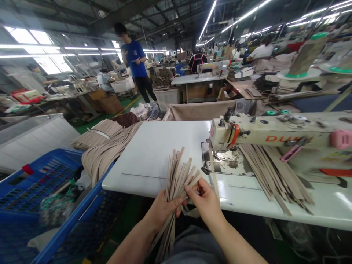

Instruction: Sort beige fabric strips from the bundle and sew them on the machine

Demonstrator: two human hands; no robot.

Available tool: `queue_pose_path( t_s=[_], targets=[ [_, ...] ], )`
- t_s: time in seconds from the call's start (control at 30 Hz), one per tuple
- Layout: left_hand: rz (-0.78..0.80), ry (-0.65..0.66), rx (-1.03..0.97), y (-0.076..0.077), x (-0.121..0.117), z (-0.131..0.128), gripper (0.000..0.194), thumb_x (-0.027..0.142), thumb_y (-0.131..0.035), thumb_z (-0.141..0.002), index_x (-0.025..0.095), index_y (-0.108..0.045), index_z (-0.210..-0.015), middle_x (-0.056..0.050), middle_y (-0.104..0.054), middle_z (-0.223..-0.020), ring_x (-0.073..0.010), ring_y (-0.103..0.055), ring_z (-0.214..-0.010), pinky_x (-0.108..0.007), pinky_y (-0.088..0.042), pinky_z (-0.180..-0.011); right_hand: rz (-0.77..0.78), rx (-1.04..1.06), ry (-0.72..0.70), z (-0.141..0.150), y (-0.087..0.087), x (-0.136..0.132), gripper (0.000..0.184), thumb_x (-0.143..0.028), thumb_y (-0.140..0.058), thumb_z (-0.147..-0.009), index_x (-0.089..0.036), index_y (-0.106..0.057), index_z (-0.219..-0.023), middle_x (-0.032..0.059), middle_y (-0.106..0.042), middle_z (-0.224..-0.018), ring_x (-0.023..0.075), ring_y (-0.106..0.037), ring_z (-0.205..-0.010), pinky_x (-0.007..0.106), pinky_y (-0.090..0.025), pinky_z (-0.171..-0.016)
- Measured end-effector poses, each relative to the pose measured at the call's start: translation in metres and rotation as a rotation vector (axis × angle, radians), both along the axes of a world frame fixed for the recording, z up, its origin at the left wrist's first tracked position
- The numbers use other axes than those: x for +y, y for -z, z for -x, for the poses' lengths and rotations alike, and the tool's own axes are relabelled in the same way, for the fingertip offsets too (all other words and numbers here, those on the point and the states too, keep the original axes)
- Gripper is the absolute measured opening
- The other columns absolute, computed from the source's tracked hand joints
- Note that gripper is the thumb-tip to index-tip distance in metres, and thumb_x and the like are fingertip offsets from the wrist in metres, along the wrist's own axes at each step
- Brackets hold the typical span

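A loose bundle of narrow beige fabric strips (176,176) fans upward over the table's front edge, its lower ends hanging toward my lap. My left hand (164,208) is wrapped round the bundle, thumb across the front. At the bundle's right side, my right hand (205,198) pinches the end of one strip between thumb and fingers. To the right stands a sewing machine (247,128) with a single strip (212,165) running from under its head toward the front edge. More beige strips (277,176) lie in a pile beneath the machine's arm.
The white table (154,146) spans the front. At its left, long strips (104,157) drape beside a tied stack (96,134), and a blue plastic basket (66,227) holds bags and scraps. A person in a blue shirt (134,55) stands beyond, among other sewing stations.
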State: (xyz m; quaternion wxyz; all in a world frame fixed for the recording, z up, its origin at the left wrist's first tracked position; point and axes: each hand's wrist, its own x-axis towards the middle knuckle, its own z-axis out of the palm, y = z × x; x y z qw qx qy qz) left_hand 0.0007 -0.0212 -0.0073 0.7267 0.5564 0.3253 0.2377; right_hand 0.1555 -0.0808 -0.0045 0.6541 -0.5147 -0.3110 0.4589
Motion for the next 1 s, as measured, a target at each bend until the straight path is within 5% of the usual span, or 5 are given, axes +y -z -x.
queue_pose_path(
  t_s=[0.2, 0.33, 0.57, 0.77, 1.0],
  targets=[
    [0.054, -0.029, 0.047, 0.007, -0.008, -0.005, 0.041, 0.049, -0.078, -0.078, 0.009, -0.069, -0.081, 0.001, -0.053, -0.048, -0.0088, -0.043, -0.045, -0.023, -0.03, -0.049, -0.003, -0.035, 0.062, -0.004, 0.004, -0.009, 0.027, -0.039, -0.078, -0.076, -0.021, -0.058, -0.081, -0.0041, -0.057, -0.07, 0.0132, -0.058, -0.062, 0.024, -0.047, -0.058],
    [0.023, -0.049, 0.029, 0.004, -0.012, -0.012, 0.046, 0.045, -0.083, -0.073, 0.009, -0.071, -0.099, -0.004, -0.065, -0.065, -0.0091, -0.048, -0.048, -0.023, -0.033, -0.05, -0.057, 0.021, 0.083, -0.004, -0.001, -0.015, 0.024, -0.035, -0.071, -0.08, -0.023, -0.051, -0.083, -0.0023, -0.063, -0.077, 0.0147, -0.06, -0.072, 0.025, -0.049, -0.067],
    [-0.038, -0.061, 0.038, 0.005, -0.02, -0.021, 0.04, 0.045, -0.082, -0.074, 0.01, -0.069, -0.087, 0.002, -0.052, -0.05, -0.0089, -0.043, -0.045, -0.023, -0.032, -0.049, -0.029, 0.033, 0.096, -0.004, 0.001, -0.017, 0.041, -0.049, -0.073, -0.082, -0.023, -0.053, -0.105, -0.0054, -0.058, -0.066, 0.0156, -0.058, -0.061, 0.028, -0.05, -0.064],
    [-0.067, -0.014, 0.076, 0.006, -0.025, -0.025, 0.047, 0.048, -0.082, -0.073, 0.009, -0.07, -0.094, 0.002, -0.054, -0.051, -0.0097, -0.043, -0.045, -0.023, -0.031, -0.048, 0.005, -0.004, 0.147, -0.006, -0.002, -0.016, 0.041, -0.051, -0.081, -0.074, -0.021, -0.057, -0.086, -0.0084, -0.045, -0.058, 0.01, -0.045, -0.052, 0.023, -0.039, -0.052],
    [-0.046, 0.011, 0.032, 0.007, -0.024, -0.026, 0.044, 0.047, -0.081, -0.074, 0.008, -0.069, -0.09, 0.001, -0.055, -0.054, -0.0089, -0.043, -0.045, -0.023, -0.03, -0.047, 0.003, 0.017, 0.076, -0.007, -0.004, -0.021, 0.038, -0.053, -0.072, -0.083, -0.018, -0.066, -0.097, -0.0059, -0.049, -0.057, 0.0113, -0.045, -0.052, 0.022, -0.037, -0.049]
  ],
)
